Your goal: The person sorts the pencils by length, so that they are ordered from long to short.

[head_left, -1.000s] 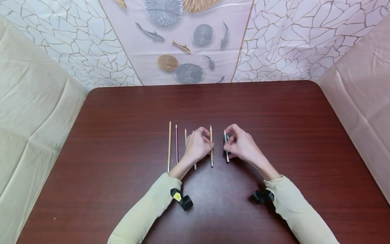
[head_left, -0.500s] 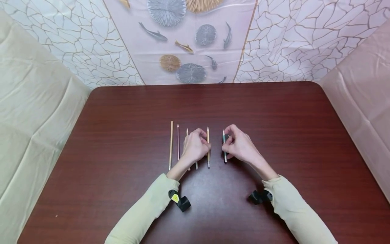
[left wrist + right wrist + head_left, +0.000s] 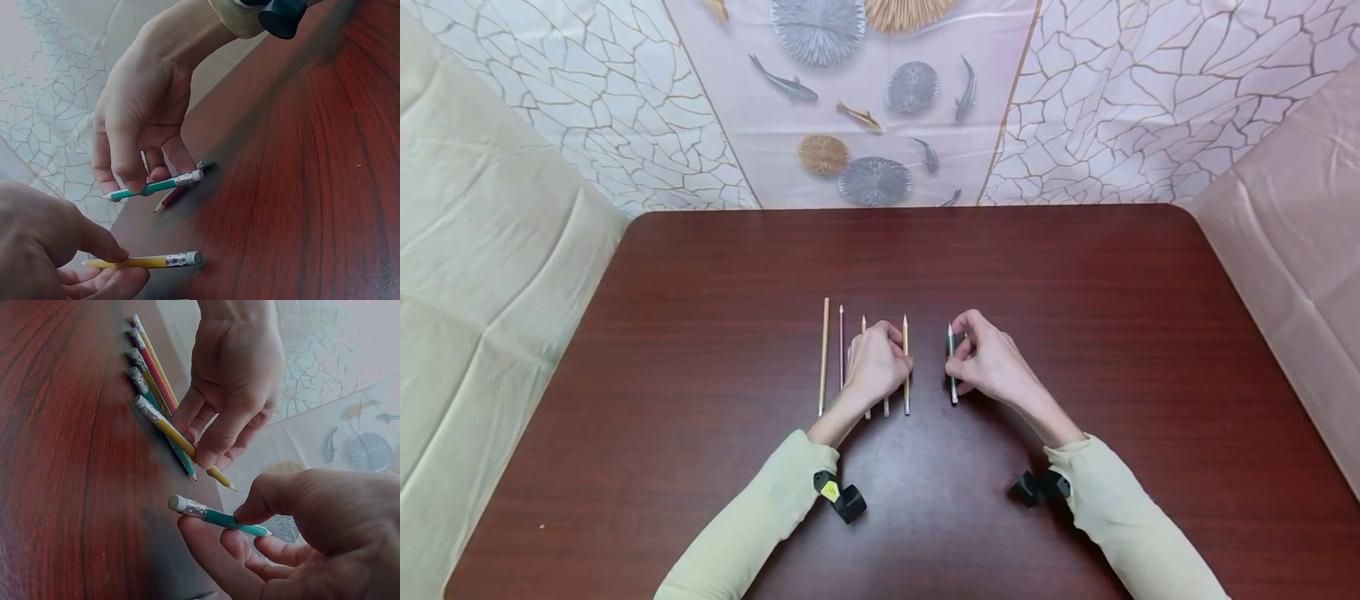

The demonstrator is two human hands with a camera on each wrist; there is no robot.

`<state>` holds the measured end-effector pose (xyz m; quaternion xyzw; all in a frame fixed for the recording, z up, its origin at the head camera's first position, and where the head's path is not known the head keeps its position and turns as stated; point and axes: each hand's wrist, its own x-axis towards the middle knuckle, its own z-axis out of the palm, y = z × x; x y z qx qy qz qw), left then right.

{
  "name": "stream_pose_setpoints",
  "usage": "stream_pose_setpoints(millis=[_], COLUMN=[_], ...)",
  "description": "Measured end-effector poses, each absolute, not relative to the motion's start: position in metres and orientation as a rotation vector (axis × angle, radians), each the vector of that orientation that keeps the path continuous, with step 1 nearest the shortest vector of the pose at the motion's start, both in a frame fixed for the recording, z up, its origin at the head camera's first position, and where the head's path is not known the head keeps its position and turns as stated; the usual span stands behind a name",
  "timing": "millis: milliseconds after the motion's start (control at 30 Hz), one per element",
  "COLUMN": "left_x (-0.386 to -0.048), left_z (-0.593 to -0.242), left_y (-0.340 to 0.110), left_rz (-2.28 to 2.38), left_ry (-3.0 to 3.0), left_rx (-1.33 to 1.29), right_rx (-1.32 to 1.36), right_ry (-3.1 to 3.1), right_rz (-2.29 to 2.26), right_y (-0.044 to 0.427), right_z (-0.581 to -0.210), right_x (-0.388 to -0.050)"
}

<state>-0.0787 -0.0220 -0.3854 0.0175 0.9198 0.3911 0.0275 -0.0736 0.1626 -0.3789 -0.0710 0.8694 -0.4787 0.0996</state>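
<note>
In the head view my left hand [image 3: 876, 362] pinches a yellow pencil [image 3: 906, 398] between thumb and fingers, its point facing the far side. To its right, my right hand [image 3: 992, 360] pinches a green pencil [image 3: 953, 392], seen closely in the right wrist view with its white eraser. Left of the yellow pencil lies a row: a long tan pencil [image 3: 823, 358], a red one [image 3: 155, 370], a dark gold one [image 3: 151, 381] and another green pencil [image 3: 181, 456]. My left hand partly covers them. Beneath my right hand, a dark red pencil [image 3: 167, 199] lies on the table.
The dark red-brown table [image 3: 737, 267] has a patterned cloth [image 3: 880, 125] behind it and pale cloths [image 3: 490, 275] at both sides. Black wrist cameras [image 3: 850, 502] hang below both sleeves.
My left hand has moved left with the yellow pencil, nearer to the row. The right hand has shifted slightly left with the green pencil. The head view has drifted a little.
</note>
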Motion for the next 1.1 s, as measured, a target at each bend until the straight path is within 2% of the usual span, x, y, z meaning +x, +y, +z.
stream_pose_setpoints(millis=[1100], left_x=[-0.0835], left_z=[-0.3909], left_y=[-0.0154], left_rz=[0.914], left_ry=[2.923], left_rx=[0.190], right_rx=[-0.232], right_ry=[2.610], right_rz=[-1.378], right_y=[0.1613], right_z=[-0.3796], right_x=[-0.0729])
